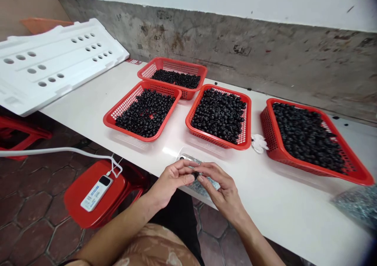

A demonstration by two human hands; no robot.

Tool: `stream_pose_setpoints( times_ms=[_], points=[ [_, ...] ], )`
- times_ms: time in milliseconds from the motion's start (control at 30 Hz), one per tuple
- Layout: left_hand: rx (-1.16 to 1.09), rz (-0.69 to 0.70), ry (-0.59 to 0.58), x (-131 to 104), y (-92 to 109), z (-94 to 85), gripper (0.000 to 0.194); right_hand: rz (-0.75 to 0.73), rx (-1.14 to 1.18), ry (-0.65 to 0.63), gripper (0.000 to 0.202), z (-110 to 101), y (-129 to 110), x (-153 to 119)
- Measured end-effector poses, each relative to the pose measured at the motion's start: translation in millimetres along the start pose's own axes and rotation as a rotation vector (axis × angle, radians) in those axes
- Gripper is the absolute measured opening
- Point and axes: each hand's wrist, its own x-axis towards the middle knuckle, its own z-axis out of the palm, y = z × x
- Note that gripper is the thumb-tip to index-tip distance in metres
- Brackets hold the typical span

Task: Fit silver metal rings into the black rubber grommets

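Note:
My left hand (175,179) and my right hand (216,183) meet over the table's front edge, with thumbs and fingertips closed round a small black part (195,175). It looks like the round black pieces with a hole in the baskets, though the fingers cover most of it. Right beneath the hands lies a clear tray (203,187) of small shiny metal pieces, partly hidden by them. Beyond it stand a red basket (188,129) and another red basket (107,120), both filled with black parts.
A third red basket (203,70) stands behind, a fourth (269,140) at right. Near it lie a white crumpled item (259,143) and a bag of metal pieces (357,205). A white foam panel (67,57) leans at left. A power bank (97,193) with a cable rests on a red stool (75,197).

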Motion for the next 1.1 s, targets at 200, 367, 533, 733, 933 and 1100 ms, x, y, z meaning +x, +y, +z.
stream_pose_setpoints(
  times_ms=[200, 367, 533, 733, 933, 1100],
  points=[
    [-0.020, 0.000, 0.018, -1.8, 1.6, 1.1, 0.031, -0.007, -0.032, 0.127, 0.019, 9.2, 2.9, -3.4],
    [-0.070, -0.019, 0.050, -4.1, 2.5, 0.6, 0.031, -0.341, -0.479, 0.207, 0.035, 12.7, 6.6, -9.8],
    [-0.099, -0.024, 0.035, -6.1, 2.1, 2.2, 0.031, -0.485, -0.783, 0.181, 0.044, 13.5, 3.4, -14.4],
    [-0.064, -0.010, 0.015, -9.6, 4.4, 4.9, 0.028, -0.500, -0.800, 0.329, 0.042, 21.5, 3.5, -15.1],
    [0.020, -0.004, 0.005, -12.9, 12.7, 11.2, 0.021, -0.484, -0.768, 0.371, 0.037, 23.7, 1.5, -16.8],
    [0.066, -0.010, 0.030, -12.8, 9.6, 13.6, 0.020, -0.424, -0.761, 0.302, 0.035, 23.6, -1.9, -19.3]
  ],
)
